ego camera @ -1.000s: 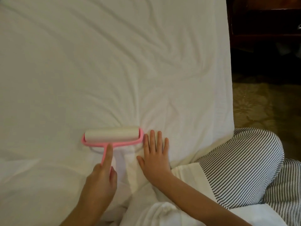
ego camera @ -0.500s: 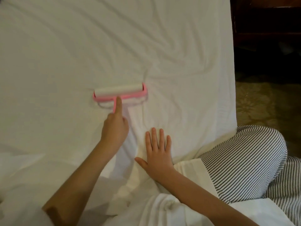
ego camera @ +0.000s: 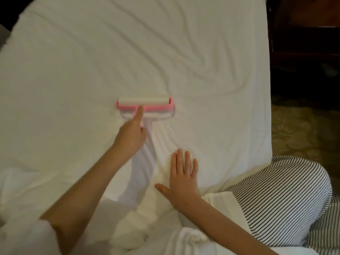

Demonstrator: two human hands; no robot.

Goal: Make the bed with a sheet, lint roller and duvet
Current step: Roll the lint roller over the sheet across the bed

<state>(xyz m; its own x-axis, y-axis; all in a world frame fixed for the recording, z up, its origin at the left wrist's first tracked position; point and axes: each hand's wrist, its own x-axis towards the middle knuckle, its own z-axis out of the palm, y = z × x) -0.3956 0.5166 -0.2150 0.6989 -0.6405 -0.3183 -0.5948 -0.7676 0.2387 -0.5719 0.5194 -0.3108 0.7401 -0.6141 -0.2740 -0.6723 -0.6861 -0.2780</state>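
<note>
A white sheet [ego camera: 165, 52] covers the bed, with creases across its middle and right. A pink lint roller [ego camera: 145, 104] with a white roll lies flat on the sheet near the centre. My left hand [ego camera: 131, 136] is shut on its pink handle, index finger stretched along the stem, arm reaching forward. My right hand [ego camera: 181, 178] rests flat on the sheet, fingers apart, below and to the right of the roller. Bunched white fabric [ego camera: 147, 234], possibly the duvet, lies near my body.
My knee in striped trousers [ego camera: 281, 196] rests at the bed's right edge. Beyond that edge are a patterned carpet [ego camera: 303, 129] and dark wooden furniture [ego camera: 303, 34] at the upper right.
My left hand pushed the lint roller away from me over the sheet, from beside my right hand to the bed's middle. My right hand stayed pressed flat in place.
</note>
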